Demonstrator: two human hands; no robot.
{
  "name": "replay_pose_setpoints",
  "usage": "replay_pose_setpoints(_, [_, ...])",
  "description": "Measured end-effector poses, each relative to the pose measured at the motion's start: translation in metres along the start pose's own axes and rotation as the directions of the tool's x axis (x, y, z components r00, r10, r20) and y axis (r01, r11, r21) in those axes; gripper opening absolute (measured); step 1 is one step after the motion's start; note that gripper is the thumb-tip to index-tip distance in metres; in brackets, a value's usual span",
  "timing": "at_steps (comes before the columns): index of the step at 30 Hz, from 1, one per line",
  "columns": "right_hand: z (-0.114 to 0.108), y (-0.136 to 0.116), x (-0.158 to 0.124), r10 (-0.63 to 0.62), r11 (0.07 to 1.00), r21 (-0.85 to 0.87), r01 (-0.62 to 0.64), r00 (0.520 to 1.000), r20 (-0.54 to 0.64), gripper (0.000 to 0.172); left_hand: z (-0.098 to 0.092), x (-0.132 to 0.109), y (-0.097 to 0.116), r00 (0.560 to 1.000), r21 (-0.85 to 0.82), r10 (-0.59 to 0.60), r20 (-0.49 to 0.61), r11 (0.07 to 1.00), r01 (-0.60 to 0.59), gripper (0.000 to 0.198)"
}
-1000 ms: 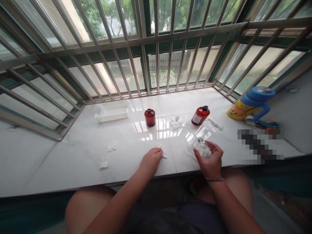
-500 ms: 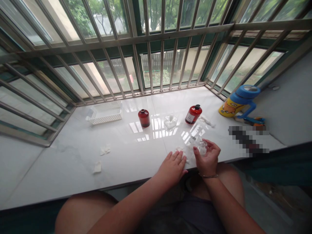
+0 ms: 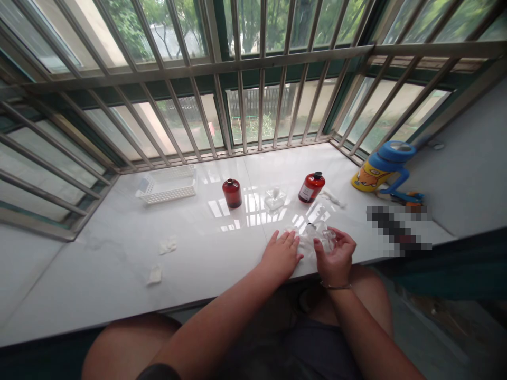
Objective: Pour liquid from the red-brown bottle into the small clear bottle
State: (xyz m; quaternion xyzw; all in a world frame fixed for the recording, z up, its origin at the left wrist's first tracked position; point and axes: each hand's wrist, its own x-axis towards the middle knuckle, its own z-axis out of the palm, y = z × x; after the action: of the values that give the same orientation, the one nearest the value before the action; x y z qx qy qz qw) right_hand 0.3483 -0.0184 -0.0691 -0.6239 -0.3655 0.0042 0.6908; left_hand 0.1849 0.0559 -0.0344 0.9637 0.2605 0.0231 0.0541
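My right hand (image 3: 336, 256) is closed round a clear, see-through container (image 3: 324, 235) at the counter's near edge, thumb on one side and fingers on the other. A small dark part shows at the container's far left end. To the left of it, my left hand (image 3: 282, 254) lies palm down with its fingers stretched out over crumpled white tissue (image 3: 304, 244). The palm hides part of the tissue. Beyond both hands sit a clear square glass piece (image 3: 275, 199) with something white on top, and a red bottle (image 3: 311, 188) with a white label and black top.
Another red bottle (image 3: 232, 193) stands left of the glass piece. A white perforated basket (image 3: 168, 195) is at the back left. Tissue scraps (image 3: 155, 275) lie at the left. On the right stands a blue and yellow jug (image 3: 380, 169). Metal bars (image 3: 261, 105) line the window.
My left hand has slid slightly forward over the tissue. My right hand keeps its hold on the clear container. The view has shifted a little.
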Motion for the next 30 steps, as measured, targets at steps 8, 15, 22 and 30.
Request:
replay_pose_setpoints(8, [-0.001, 0.0, -0.002, 0.045, 0.999, -0.023, -0.044, 0.999, 0.024, 0.072, -0.003, -0.03, -0.026, 0.995, 0.016, -0.099, -0.016, 0.995, 0.099, 0.059])
replay_pose_setpoints(15, [-0.001, 0.003, -0.001, 0.041, 0.999, 0.018, -0.041, 0.998, 0.046, 0.071, -0.018, -0.115, -0.095, 0.928, 0.079, -0.372, -0.003, 0.925, 0.371, 0.055])
replay_pose_setpoints(22, [-0.001, 0.004, -0.001, 0.019, 0.998, 0.053, -0.021, 0.999, 0.039, 0.071, -0.035, -0.182, -0.148, 0.807, 0.137, -0.586, 0.072, 0.807, 0.574, 0.055])
replay_pose_setpoints(30, [-0.001, 0.001, -0.001, 0.053, 0.997, 0.053, -0.055, 0.998, 0.045, 0.073, -0.032, -0.139, -0.15, 0.821, 0.079, -0.567, 0.072, 0.824, 0.562, 0.058])
